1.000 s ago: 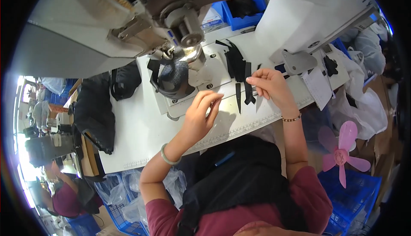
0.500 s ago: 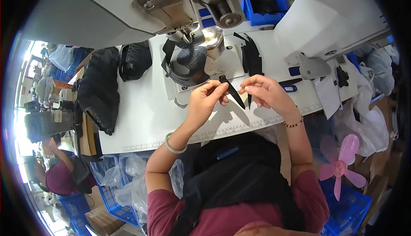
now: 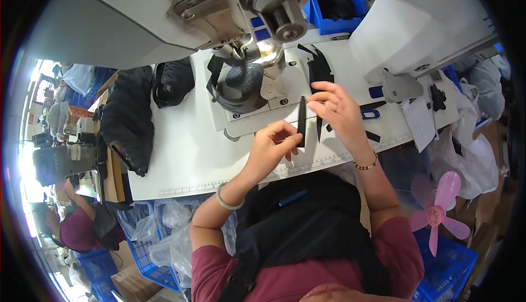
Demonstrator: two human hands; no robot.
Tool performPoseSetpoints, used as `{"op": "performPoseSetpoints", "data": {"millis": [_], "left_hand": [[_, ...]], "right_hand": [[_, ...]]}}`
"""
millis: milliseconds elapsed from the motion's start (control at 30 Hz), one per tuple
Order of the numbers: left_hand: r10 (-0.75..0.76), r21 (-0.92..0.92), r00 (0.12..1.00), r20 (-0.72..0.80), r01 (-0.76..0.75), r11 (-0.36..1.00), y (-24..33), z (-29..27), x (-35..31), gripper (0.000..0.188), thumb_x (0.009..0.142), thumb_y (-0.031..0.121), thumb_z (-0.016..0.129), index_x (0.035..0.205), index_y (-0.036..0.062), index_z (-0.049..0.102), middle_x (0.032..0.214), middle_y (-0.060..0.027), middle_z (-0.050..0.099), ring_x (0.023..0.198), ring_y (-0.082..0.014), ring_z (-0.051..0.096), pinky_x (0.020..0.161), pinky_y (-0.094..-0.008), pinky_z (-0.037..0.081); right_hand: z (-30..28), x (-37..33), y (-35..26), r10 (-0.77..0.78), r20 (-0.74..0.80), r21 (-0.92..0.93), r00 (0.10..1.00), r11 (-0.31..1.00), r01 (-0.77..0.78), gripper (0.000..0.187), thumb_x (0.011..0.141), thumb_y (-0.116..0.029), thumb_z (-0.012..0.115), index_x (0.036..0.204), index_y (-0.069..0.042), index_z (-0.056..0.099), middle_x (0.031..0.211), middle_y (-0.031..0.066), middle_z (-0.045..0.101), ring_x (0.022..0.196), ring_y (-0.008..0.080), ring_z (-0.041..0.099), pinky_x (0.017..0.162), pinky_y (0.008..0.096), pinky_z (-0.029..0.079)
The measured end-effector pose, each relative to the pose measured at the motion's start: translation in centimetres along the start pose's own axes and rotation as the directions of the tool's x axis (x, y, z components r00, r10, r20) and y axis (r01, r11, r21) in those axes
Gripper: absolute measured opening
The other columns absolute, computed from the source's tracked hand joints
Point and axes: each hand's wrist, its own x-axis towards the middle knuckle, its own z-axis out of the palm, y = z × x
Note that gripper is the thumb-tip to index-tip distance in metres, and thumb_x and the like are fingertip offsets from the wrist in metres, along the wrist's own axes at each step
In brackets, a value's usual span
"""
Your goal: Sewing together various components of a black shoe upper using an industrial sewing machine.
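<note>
My left hand pinches a narrow black fabric strip between thumb and fingers, near the strip's lower end. The strip points away from me over the white table. Close to its far end is my right hand, fingers loosely bent and apart; I cannot see anything in them. Just beyond, a curved black padded piece rests under the sewing machine head. Several dark strips lie in a bundle behind my right hand. Another short black strip lies by my right wrist.
Blue-handled thread snips lie right of my right hand. Black fabric pieces are piled at the left. A ruler tape runs along the table's front edge. A pink fan stands at the lower right, and a co-worker sits far left.
My left hand has drawn toward me and turned the strip more upright, gripping it at its near end. My right hand has shifted slightly away from me. A short strip now shows by my right wrist.
</note>
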Motion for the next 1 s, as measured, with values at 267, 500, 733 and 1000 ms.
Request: {"op": "performPoseSetpoints", "data": {"millis": [267, 500, 733, 1000], "left_hand": [[0.009, -0.059, 0.978, -0.207, -0.022, 0.998, -1.3, -1.1, -0.2, 0.011, 0.086, 0.009, 0.060, 0.085, -0.0009, 0.057, 0.069, -0.0037, 0.057, 0.061, -0.0090, 0.056, 0.052, -0.0214, 0.044], [-0.070, -0.042, 0.978, -0.198, 0.063, 0.997, -1.4, -1.0, 0.3, 0.014, 0.084, 0.010, 0.062, 0.086, -0.0030, 0.059, 0.065, -0.0048, 0.058, 0.057, -0.0096, 0.055, 0.051, -0.0217, 0.044], [-0.050, 0.370, 0.964, -0.262, 0.148, 0.917, -2.2, -0.8, 1.4, 0.020, 0.084, 0.014, 0.063, 0.081, -0.0052, 0.060, 0.057, -0.0047, 0.056, 0.049, -0.0086, 0.053, 0.044, -0.0222, 0.042], [0.811, 0.850, 0.529, 0.250, -0.521, 0.078, -0.1, -0.3, 1.6, 0.033, 0.075, -0.005, 0.064, 0.107, 0.0009, 0.057, 0.109, -0.0118, 0.055, 0.083, -0.0229, 0.059, 0.068, -0.0295, 0.050]], "right_hand": [[-8.3, -5.9, 0.1, -0.117, -0.106, -0.877, 0.988, 0.480, -0.037, 0.015, 0.079, -0.009, 0.063, 0.090, -0.002, 0.057, 0.084, 0.0089, 0.058, 0.061, 0.0212, 0.055, 0.061, 0.0292, 0.044], [-9.7, -4.3, 0.4, 0.268, -0.083, -0.458, 0.960, 0.845, -0.276, 0.014, 0.081, -0.008, 0.063, 0.091, 0.003, 0.060, 0.063, 0.0038, 0.056, 0.052, 0.0079, 0.051, 0.047, 0.0211, 0.040], [-4.7, -1.4, 0.2, 0.393, 0.165, 0.130, 0.905, 0.900, -0.415, 0.010, 0.085, -0.005, 0.059, 0.093, 0.001, 0.060, 0.058, -0.0015, 0.052, 0.041, 0.0013, 0.040, 0.036, 0.0146, 0.029], [-1.4, -0.7, -1.5, 0.344, 0.259, 0.101, 0.903, 0.920, -0.379, 0.011, 0.083, -0.010, 0.063, 0.090, -0.001, 0.061, 0.064, -0.0039, 0.053, 0.047, 0.0000, 0.043, 0.037, 0.0141, 0.029]]}}
